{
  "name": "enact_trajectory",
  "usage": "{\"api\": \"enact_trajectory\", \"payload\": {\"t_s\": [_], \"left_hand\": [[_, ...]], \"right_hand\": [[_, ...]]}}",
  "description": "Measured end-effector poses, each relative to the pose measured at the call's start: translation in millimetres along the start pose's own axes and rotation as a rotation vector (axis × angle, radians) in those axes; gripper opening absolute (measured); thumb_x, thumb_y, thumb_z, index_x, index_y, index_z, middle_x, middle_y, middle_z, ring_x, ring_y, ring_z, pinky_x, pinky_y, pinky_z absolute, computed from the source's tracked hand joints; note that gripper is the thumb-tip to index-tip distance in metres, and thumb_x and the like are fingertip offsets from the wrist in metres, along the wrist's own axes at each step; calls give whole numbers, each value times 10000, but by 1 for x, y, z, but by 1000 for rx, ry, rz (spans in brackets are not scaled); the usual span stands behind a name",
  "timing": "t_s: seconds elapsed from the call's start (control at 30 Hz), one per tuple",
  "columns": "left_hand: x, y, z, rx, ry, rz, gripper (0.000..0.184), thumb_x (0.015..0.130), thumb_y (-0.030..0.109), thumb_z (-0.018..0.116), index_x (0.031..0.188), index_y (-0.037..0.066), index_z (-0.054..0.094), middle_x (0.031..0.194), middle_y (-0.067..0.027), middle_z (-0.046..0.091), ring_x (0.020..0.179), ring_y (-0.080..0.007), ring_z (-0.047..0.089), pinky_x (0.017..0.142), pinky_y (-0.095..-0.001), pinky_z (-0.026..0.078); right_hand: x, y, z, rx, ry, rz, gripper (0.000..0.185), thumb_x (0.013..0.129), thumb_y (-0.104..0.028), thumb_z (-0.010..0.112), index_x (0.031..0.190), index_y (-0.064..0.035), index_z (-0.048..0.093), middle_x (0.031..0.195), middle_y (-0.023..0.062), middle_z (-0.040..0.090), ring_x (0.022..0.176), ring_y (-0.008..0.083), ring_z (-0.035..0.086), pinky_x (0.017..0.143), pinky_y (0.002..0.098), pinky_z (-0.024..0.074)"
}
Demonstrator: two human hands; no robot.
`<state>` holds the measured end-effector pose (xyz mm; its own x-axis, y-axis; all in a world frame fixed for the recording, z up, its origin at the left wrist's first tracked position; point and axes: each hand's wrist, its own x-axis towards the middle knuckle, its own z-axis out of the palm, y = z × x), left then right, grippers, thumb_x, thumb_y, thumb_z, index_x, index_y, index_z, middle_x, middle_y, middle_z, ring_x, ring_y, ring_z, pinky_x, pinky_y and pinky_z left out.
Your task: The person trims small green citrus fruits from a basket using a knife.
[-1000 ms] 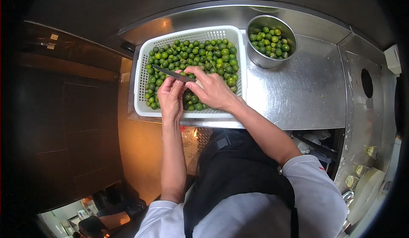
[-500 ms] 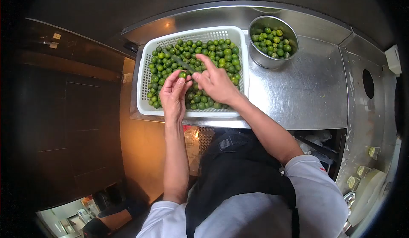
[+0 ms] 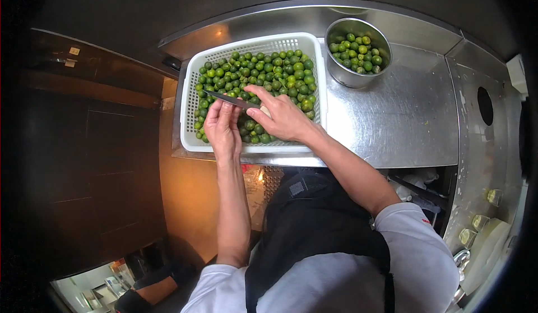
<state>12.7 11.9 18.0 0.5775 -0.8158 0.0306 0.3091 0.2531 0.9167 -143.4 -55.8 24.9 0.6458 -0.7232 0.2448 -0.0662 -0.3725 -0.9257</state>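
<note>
Over a white plastic basket (image 3: 256, 149) of small green limes (image 3: 260, 66), my two hands meet near the middle. My right hand (image 3: 286, 118) grips a small knife (image 3: 232, 100) by its pale handle, index finger stretched forward. Its blade points left, across the fingertips of my left hand (image 3: 223, 131). My left hand is closed in a pinch; the lime seen in it in the earlier frame is now mostly hidden by blade and fingers.
A round steel pot (image 3: 358, 79) with more limes stands right of the basket on the steel counter (image 3: 392, 122). Farther right is a steel surface with a round hole (image 3: 485, 108). Small cups (image 3: 467, 236) sit near its lower end. Another person's arm (image 3: 157, 289) shows at lower left.
The knife blade has turned and dropped, now lying across my left fingertips. My right hand has shifted slightly, and my left hand has moved a little left and down.
</note>
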Motion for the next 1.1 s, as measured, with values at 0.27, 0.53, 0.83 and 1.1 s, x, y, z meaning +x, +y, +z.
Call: {"api": "enact_trajectory", "payload": {"t_s": [0.27, 0.53, 0.83, 1.1], "left_hand": [[-6, -4, 5, 183, -39, 26, 217, 893, 20, 651, 1087, -70, 614, 998, -91, 653, 851, -127, 641, 782, -249, 553], [-8, -12, 12, 204, -52, 16, 276, 885, 20, 659, 1137, -67, 591, 1005, -110, 656, 849, -154, 662, 782, -266, 566], [5, 26, 36, 253, 178, 348, 220, 897, 12, 624, 1105, -39, 572, 1061, -127, 629, 949, -201, 649, 757, -294, 575], [34, 103, 116, 547, -278, 436, 256, 939, 100, 602, 1174, 2, 622, 1007, -103, 684, 828, -173, 678, 725, -258, 550]], "right_hand": [[2, 1, 1, 26, 75, -49, 405, 933, -223, 547, 1305, -82, 472, 622, 180, 573, 580, 355, 607, 565, 431, 441], [8, 14, 3, 507, -4, 109, 304, 990, -261, 483, 1219, -61, 482, 666, 69, 583, 453, 135, 513, 437, 280, 402], [11, 19, -14, 1218, 81, 616, 319, 1016, -338, 428, 1189, -73, 464, 683, 56, 562, 427, 91, 441, 375, 253, 333], [12, 24, -17, 1156, 193, 715, 310, 1016, -351, 420, 1128, -67, 474, 726, 68, 550, 447, 97, 409, 395, 258, 315]]}}
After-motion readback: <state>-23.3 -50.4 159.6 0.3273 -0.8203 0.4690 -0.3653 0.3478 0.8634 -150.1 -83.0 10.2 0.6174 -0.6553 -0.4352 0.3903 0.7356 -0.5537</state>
